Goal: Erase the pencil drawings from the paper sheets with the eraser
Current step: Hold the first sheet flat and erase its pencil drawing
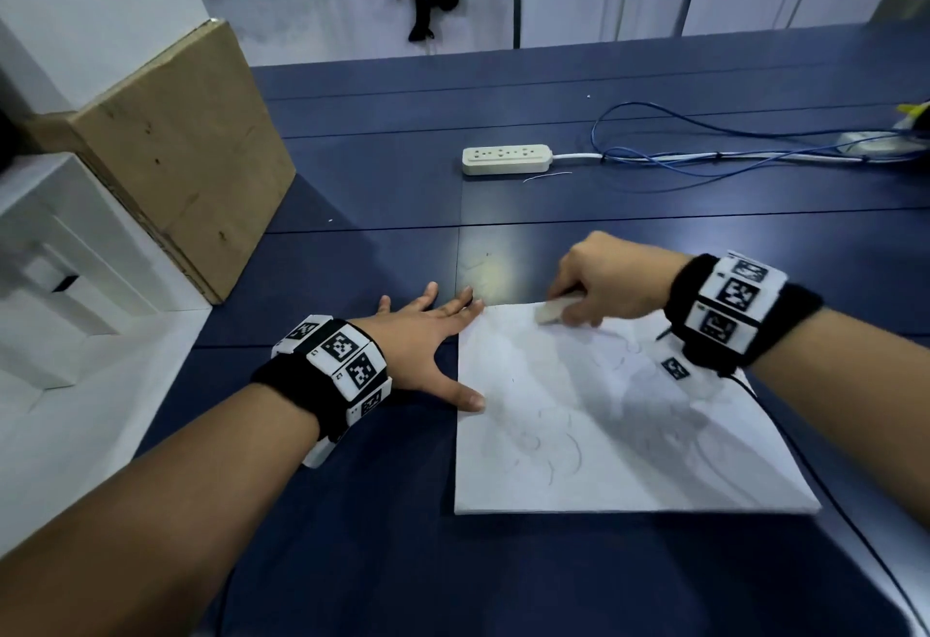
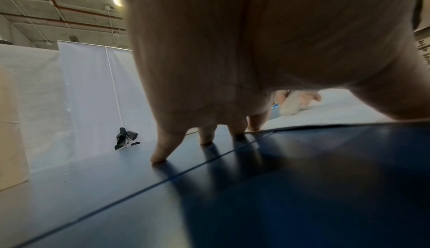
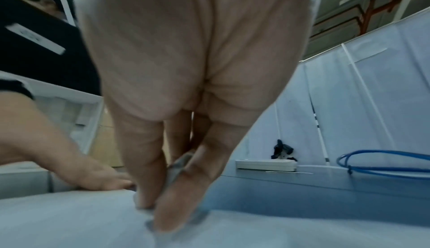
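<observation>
A white paper sheet [image 1: 619, 435] with faint pencil curves lies on the dark blue table [image 1: 352, 510]. My right hand [image 1: 599, 279] pinches a white eraser [image 1: 556, 310] and presses it on the sheet's far edge. In the right wrist view the eraser [image 3: 178, 167] sits between thumb and fingers on the paper [image 3: 69, 220]. My left hand [image 1: 428, 339] lies flat with spread fingers, index tip and thumb touching the sheet's left edge. The left wrist view shows its fingertips [image 2: 160, 156] on the table and the eraser [image 2: 289, 105] beyond.
A cream power strip [image 1: 506, 159] with a white lead and blue cable loops [image 1: 704, 153] lies behind the paper. A cardboard box [image 1: 186, 153] and white foam pieces [image 1: 60, 274] stand at the left. White partition panels close the back.
</observation>
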The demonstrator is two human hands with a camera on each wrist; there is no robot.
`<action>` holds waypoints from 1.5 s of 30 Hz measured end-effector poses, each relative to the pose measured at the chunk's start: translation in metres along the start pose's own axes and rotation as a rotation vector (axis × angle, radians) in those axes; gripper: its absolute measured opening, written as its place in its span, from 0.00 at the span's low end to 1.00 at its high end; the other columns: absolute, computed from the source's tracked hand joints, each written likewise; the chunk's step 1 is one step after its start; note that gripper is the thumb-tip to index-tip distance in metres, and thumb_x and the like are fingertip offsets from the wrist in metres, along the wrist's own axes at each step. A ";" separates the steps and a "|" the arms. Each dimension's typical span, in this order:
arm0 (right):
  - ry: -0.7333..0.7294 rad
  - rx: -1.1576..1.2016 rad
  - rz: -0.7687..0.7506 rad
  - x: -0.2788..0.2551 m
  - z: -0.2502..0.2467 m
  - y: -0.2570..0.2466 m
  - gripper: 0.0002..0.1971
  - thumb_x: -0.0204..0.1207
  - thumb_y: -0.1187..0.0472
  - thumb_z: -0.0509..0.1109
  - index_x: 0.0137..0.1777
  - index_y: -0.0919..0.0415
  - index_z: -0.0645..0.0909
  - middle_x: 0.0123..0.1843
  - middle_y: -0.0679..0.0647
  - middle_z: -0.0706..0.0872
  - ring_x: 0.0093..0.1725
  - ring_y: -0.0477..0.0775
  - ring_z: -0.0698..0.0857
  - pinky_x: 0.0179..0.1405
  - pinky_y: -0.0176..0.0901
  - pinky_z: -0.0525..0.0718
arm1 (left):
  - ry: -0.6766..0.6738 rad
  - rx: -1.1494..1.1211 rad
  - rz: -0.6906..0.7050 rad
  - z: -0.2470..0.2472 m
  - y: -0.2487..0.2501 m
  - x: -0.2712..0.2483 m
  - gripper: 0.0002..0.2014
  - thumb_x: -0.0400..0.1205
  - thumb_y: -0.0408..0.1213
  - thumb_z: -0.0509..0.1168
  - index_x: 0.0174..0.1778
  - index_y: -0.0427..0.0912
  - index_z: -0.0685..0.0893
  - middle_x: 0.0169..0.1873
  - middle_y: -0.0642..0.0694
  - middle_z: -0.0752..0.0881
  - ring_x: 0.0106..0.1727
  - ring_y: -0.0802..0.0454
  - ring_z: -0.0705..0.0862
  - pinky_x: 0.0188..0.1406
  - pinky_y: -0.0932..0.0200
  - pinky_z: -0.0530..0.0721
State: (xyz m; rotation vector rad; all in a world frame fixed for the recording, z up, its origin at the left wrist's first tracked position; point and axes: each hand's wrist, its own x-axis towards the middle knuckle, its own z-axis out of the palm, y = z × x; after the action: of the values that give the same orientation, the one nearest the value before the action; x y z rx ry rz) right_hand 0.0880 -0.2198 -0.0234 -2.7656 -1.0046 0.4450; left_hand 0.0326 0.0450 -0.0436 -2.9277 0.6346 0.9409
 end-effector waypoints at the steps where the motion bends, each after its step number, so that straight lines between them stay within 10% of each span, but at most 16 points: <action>1: 0.044 -0.023 0.034 0.006 -0.001 0.005 0.07 0.71 0.54 0.74 0.45 0.53 0.91 0.36 0.51 0.91 0.31 0.43 0.89 0.43 0.46 0.89 | 0.001 0.001 -0.002 0.000 0.000 0.000 0.63 0.62 0.81 0.62 0.84 0.62 0.32 0.81 0.66 0.30 0.83 0.50 0.27 0.76 0.20 0.38; 6: -0.072 0.031 -0.082 -0.018 0.004 -0.009 0.18 0.68 0.39 0.67 0.46 0.49 0.90 0.36 0.48 0.88 0.33 0.46 0.88 0.41 0.44 0.87 | 0.002 0.000 -0.002 0.000 0.001 0.000 0.62 0.64 0.80 0.63 0.84 0.62 0.32 0.81 0.66 0.30 0.83 0.51 0.28 0.76 0.20 0.38; 9: -0.237 0.087 -0.132 -0.034 0.010 -0.022 0.08 0.70 0.47 0.74 0.46 0.46 0.89 0.37 0.44 0.89 0.31 0.44 0.89 0.40 0.45 0.88 | -0.004 -0.002 -0.002 -0.001 0.000 -0.001 0.62 0.64 0.80 0.63 0.84 0.62 0.32 0.81 0.66 0.30 0.83 0.51 0.28 0.76 0.20 0.38; 16: 0.066 -0.051 0.059 0.001 -0.003 0.009 0.06 0.72 0.57 0.73 0.45 0.52 0.91 0.36 0.50 0.90 0.32 0.45 0.88 0.39 0.42 0.85 | -0.010 0.003 -0.004 0.000 0.001 -0.001 0.62 0.63 0.81 0.63 0.83 0.62 0.32 0.81 0.67 0.29 0.83 0.50 0.27 0.76 0.20 0.38; 22: -0.248 0.093 -0.105 -0.037 0.009 -0.019 0.17 0.63 0.42 0.69 0.48 0.45 0.90 0.38 0.42 0.88 0.35 0.45 0.90 0.42 0.41 0.87 | -0.010 0.001 -0.004 0.000 -0.001 0.001 0.62 0.63 0.81 0.63 0.84 0.62 0.32 0.80 0.67 0.29 0.83 0.51 0.27 0.76 0.20 0.38; 29: 0.066 -0.082 0.054 0.000 -0.001 0.008 0.08 0.71 0.53 0.72 0.46 0.52 0.91 0.33 0.50 0.89 0.33 0.45 0.86 0.41 0.45 0.87 | 0.000 0.005 -0.003 0.001 0.000 0.001 0.62 0.63 0.81 0.62 0.83 0.62 0.32 0.81 0.67 0.30 0.83 0.50 0.28 0.76 0.20 0.38; 35: -0.250 0.090 -0.121 -0.040 0.007 -0.020 0.11 0.67 0.41 0.71 0.43 0.43 0.88 0.38 0.40 0.87 0.35 0.46 0.89 0.42 0.42 0.86 | 0.003 0.005 -0.004 0.001 -0.002 0.002 0.63 0.63 0.81 0.63 0.84 0.62 0.32 0.81 0.66 0.30 0.83 0.51 0.28 0.76 0.20 0.38; 41: 0.034 -0.034 0.013 -0.005 -0.002 0.007 0.11 0.68 0.48 0.69 0.44 0.50 0.90 0.34 0.50 0.89 0.31 0.44 0.87 0.42 0.50 0.89 | 0.002 -0.001 -0.003 0.001 -0.001 0.001 0.63 0.62 0.81 0.63 0.83 0.62 0.32 0.81 0.66 0.30 0.83 0.50 0.28 0.76 0.20 0.38; 45: -0.047 -0.018 -0.054 -0.023 0.005 -0.003 0.15 0.65 0.44 0.66 0.43 0.49 0.89 0.34 0.47 0.87 0.33 0.46 0.87 0.41 0.44 0.86 | 0.000 -0.006 -0.005 0.001 -0.001 0.001 0.63 0.62 0.81 0.63 0.84 0.62 0.33 0.81 0.67 0.30 0.83 0.51 0.27 0.76 0.20 0.37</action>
State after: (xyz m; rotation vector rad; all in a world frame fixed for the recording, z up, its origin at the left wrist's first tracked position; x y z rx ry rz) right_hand 0.0673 -0.2321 -0.0220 -2.7489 -1.0965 0.4978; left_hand 0.0334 0.0457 -0.0451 -2.9336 0.6246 0.9436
